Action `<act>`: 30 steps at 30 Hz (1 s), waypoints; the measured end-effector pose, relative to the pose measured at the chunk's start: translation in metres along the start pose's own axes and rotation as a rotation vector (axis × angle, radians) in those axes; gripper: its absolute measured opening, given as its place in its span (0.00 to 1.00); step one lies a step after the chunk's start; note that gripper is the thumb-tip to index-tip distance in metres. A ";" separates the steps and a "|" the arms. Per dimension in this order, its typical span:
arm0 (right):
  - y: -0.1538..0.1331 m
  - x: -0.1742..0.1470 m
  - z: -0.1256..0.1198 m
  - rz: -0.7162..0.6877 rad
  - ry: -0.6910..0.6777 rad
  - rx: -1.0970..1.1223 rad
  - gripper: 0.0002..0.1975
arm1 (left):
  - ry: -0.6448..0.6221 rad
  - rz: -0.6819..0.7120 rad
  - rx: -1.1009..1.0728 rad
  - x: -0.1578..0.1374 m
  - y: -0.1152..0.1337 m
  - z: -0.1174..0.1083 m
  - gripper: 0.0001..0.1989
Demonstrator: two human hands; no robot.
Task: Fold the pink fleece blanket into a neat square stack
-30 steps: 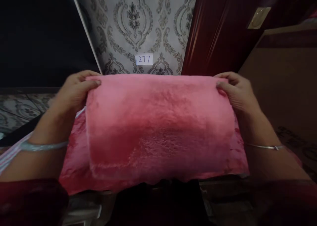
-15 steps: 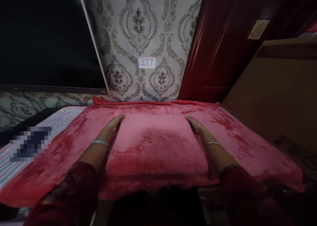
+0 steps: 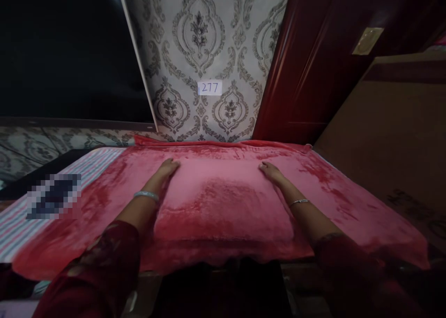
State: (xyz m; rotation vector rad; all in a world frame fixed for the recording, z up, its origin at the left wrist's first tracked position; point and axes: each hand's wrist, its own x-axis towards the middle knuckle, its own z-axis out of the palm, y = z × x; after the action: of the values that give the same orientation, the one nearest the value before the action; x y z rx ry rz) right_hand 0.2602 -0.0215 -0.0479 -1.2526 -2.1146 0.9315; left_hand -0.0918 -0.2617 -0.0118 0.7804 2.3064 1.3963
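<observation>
A thick pink plush bundle point(image 3: 223, 202), rectangular with soft edges, lies in front of me; it looks like a folded blanket. At its far left corner rests my left hand point(image 3: 169, 167), fingers stretched and touching the plush, not wrapped round it. My right hand point(image 3: 270, 170) lies likewise against the far right corner, its fingers partly tucked from sight. Beneath the bundle spreads a red and pink plush cloth point(image 3: 332, 192) that covers most of the table.
A striped cloth point(image 3: 94, 162) shows at the left, with a blurred dark object point(image 3: 55, 195) on it. Behind stand a dark television point(image 3: 69, 53) and a patterned wall bearing a paper label point(image 3: 209, 87). A large cardboard box point(image 3: 393, 123) stands at the right.
Both hands have shifted slightly from the bundle's sides onto its far corners. The view has moved a little; the bundle keeps its place on the cloth.
</observation>
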 end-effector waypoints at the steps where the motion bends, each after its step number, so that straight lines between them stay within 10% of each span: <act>1: -0.010 0.003 0.001 -0.028 0.004 -0.048 0.28 | 0.000 0.054 0.078 -0.001 0.010 0.003 0.32; 10: -0.077 -0.032 0.066 -0.455 -0.255 -0.633 0.28 | -0.338 0.665 0.800 -0.054 0.032 0.086 0.32; 18: -0.060 -0.043 0.078 -0.486 -0.198 -0.683 0.28 | -0.318 0.696 0.937 -0.059 0.010 0.090 0.33; 30: -0.006 0.005 0.028 -0.090 -0.147 -0.591 0.30 | -0.282 0.736 0.933 -0.058 0.008 0.090 0.33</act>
State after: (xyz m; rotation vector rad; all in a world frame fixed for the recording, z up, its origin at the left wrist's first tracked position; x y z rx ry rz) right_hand 0.2346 -0.0277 -0.0607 -1.3686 -2.6531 0.3689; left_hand 0.0054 -0.2303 -0.0463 2.0799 2.4658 0.2204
